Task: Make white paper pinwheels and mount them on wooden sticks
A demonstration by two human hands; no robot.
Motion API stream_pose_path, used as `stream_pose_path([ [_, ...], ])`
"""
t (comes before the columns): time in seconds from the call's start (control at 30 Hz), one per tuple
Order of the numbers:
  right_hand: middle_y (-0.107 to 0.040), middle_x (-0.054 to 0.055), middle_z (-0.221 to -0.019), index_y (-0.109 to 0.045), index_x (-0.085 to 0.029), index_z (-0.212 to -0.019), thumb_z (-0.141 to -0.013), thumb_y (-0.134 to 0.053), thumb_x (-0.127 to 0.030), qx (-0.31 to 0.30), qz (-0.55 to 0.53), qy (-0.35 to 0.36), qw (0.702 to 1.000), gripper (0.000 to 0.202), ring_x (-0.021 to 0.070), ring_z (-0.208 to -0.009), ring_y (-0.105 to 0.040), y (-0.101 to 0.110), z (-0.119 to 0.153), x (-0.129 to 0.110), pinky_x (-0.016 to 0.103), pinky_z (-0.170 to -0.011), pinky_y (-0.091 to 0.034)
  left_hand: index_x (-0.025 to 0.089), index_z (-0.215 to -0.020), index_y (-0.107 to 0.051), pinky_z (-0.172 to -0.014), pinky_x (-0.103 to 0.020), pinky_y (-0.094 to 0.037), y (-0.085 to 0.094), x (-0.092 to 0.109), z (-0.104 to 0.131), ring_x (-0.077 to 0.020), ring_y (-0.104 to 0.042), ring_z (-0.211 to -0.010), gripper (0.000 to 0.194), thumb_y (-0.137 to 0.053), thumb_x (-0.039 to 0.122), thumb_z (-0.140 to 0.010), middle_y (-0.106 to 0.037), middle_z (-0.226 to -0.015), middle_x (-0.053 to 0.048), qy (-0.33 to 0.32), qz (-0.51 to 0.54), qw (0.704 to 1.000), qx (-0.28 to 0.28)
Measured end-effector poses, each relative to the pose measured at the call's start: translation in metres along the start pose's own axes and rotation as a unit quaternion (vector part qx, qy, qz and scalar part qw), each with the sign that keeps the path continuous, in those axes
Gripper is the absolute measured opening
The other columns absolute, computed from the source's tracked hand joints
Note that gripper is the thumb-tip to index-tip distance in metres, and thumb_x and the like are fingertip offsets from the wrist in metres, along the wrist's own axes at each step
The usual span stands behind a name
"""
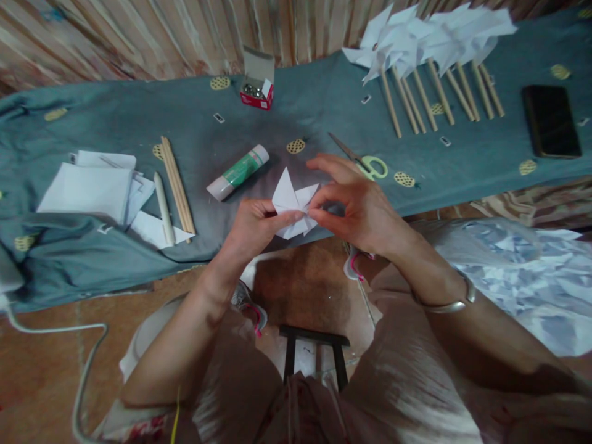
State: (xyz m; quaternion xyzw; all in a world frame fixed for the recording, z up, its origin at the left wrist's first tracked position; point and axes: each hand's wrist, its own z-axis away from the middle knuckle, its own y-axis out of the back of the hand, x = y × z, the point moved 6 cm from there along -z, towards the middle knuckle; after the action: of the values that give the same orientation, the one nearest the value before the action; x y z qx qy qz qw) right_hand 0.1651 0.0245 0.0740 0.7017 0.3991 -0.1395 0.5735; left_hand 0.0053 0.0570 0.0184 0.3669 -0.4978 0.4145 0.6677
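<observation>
The left hand [259, 225] pinches a folded white paper pinwheel [290, 206] at the front edge of the teal cloth-covered table [296, 123]; the right hand [354, 203], thumb and forefinger nearly closed, touches its centre, other fingers loosely spread. Just beyond lie a green-and-white glue stick [239, 172] and green-handled scissors [374, 167], with an open red box [257, 92] farther back. Thin wooden sticks [176, 188] lie to the left.

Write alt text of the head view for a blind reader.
Left hand and right hand pinch a folded white paper shape near a teal cloth's front edge; beyond lie a tube, scissors and white pinwheels on sticks.
</observation>
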Motion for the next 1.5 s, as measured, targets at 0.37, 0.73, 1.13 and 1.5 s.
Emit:
stream_pose_path([
  [0.37,-0.061,0.002,-0.138,-0.070,-0.025,-0.074,-0.081,-0.065,-0.020,-0.012,-0.008,-0.022,1.000,0.010,0.0288,-0.138,-0.047,-0.0019,-0.0011,-0.0007,0.053,-0.116,-0.037,0.016,-0.065,-0.074,-0.050,-0.022,-0.039,-0.0016,-0.0003,0.0000,-0.0109,-0.055,-0.053,0.023,-0.081,0.037,-0.065,-0.067,-0.059,0.000,-0.001,0.002,1.000,-0.005],
  [0.73,-0.062,0.002,-0.138,-0.071,-0.024,-0.075,-0.081,-0.064,-0.020,-0.020,0.000,-0.024,0.999,0.010,0.0292,-0.140,-0.046,-0.0025,-0.0016,-0.0017,0.053,-0.115,-0.037,0.015,-0.064,-0.075,-0.051,-0.022,-0.040,-0.0010,-0.0007,0.0001,-0.0115,-0.056,-0.053,0.020,-0.080,0.034,-0.064,-0.068,-0.059,0.000,0.001,0.008,1.000,0.007],
  [1.13,-0.064,-0.002,-0.134,-0.072,-0.028,-0.076,-0.079,-0.066,-0.017,-0.006,-0.001,-0.028,1.000,0.013,0.0284,-0.137,-0.048,-0.0034,-0.0012,0.0005,0.053,-0.116,-0.040,0.015,-0.064,-0.074,-0.053,-0.023,-0.042,-0.0016,-0.0027,0.0007,-0.0124,-0.058,-0.055,0.019,-0.080,0.033,-0.066,-0.069,-0.061,-0.001,0.005,0.013,1.000,0.009],
  [1.5,-0.064,0.000,-0.135,-0.071,-0.027,-0.074,-0.079,-0.066,-0.018,-0.009,0.003,-0.019,1.000,0.011,0.0296,-0.136,-0.049,-0.0030,-0.0011,0.0004,0.053,-0.114,-0.042,0.015,-0.063,-0.073,-0.053,-0.023,-0.041,-0.0017,-0.0002,0.0009,-0.0122,-0.056,-0.055,0.021,-0.080,0.035,-0.064,-0.067,-0.059,0.000,0.004,0.006,1.000,0.020],
])
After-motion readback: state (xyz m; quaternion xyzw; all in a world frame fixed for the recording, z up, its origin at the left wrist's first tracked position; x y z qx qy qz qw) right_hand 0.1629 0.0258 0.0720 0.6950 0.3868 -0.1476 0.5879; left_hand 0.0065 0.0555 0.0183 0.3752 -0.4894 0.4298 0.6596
